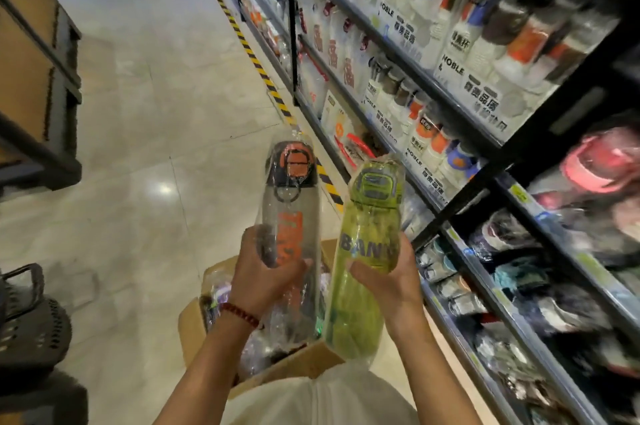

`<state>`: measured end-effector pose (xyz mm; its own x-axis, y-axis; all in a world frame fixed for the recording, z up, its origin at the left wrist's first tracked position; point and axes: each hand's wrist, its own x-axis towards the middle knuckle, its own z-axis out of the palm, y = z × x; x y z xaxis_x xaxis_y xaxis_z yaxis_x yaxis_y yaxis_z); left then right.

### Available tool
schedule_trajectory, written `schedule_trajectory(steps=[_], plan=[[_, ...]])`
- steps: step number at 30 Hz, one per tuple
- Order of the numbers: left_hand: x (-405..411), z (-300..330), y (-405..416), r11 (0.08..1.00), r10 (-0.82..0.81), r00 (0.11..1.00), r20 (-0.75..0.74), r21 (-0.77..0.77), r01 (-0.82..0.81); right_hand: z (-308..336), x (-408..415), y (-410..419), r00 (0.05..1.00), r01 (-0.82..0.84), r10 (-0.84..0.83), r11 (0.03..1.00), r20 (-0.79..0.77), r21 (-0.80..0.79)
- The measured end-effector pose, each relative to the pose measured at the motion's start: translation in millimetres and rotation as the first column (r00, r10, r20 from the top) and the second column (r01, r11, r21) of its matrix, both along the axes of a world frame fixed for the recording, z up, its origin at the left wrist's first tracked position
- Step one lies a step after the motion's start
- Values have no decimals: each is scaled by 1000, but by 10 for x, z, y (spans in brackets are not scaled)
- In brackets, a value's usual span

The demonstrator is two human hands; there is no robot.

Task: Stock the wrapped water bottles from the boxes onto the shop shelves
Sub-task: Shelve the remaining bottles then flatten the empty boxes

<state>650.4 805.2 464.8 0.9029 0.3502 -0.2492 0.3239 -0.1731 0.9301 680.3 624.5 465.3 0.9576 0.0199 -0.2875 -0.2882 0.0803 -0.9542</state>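
Item one: grey bottle point(290, 213), plastic-wrapped, with orange lettering and a dark cap with an orange lid; it was held upright in the left hand point(266, 277), whose fingers curled round the lower body, thumb tip showing on the right side, the cap well above the fingertips.

Item two: green bottle point(363, 258), plastic-wrapped, with blue lettering and a green and grey cap; it was held in the right hand point(391, 281), fingers behind the body, thumb pressed across the front just below the lettering. It stood just right of the grey bottle, leaning slightly.

Item three: cardboard box point(298, 367), open, below both hands on the floor, holding more wrapped goods.

Item four: shelves point(460, 95), to the right of the right hand's fingers, stocked with wrapped bottles.

Item five: red bracelet point(240, 313) on the left wrist
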Motion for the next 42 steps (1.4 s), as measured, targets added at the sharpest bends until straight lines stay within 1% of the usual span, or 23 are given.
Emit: schedule_trajectory(steps=[3,4,5,7,9,11,16,20,26,28,31,36,40,42], plan=[[33,98,-48,999,-51,998,44,6,51,130,-152,-60,997,65,-70,988,32,139],[38,132,-82,997,-78,995,59,-1,79,185,-219,-82,994,92,-99,985,44,144],[41,153,-117,994,-106,992,69,-12,107,228,-287,-102,990,124,-132,985,57,123],[49,171,-195,985,-166,982,88,-20,169,285,-446,-162,974,215,-214,977,74,5],[57,167,-296,967,-249,963,107,-26,253,292,-619,-256,957,287,-281,952,70,-103],[37,168,-430,944,-322,940,110,-35,327,270,-792,-366,930,367,-363,917,54,-158],[-48,211,-763,872,-471,872,130,-78,483,271,-1155,-607,818,576,-568,802,94,-160],[-72,259,-1029,816,-555,823,123,-109,567,284,-1370,-764,732,682,-676,723,91,-111],[-60,464,-1595,745,-639,755,145,-125,655,394,-1523,-1147,640,768,-758,635,126,-87],[-39,549,-1843,734,-651,739,172,-107,671,458,-1546,-1342,610,791,-778,607,150,-71],[-10,678,-2231,721,-664,725,184,-101,686,556,-1553,-1696,583,812,-791,577,185,-89],[130,1025,-2912,699,-680,689,251,-63,713,877,-1414,-2344,571,819,-777,562,264,-117],[311,1399,-3519,700,-666,651,365,3,714,1205,-1209,-2910,580,806,-721,574,379,-142],[397,1587,-3797,700,-655,630,417,20,714,1381,-1096,-3175,563,818,-712,553,419,-160]])
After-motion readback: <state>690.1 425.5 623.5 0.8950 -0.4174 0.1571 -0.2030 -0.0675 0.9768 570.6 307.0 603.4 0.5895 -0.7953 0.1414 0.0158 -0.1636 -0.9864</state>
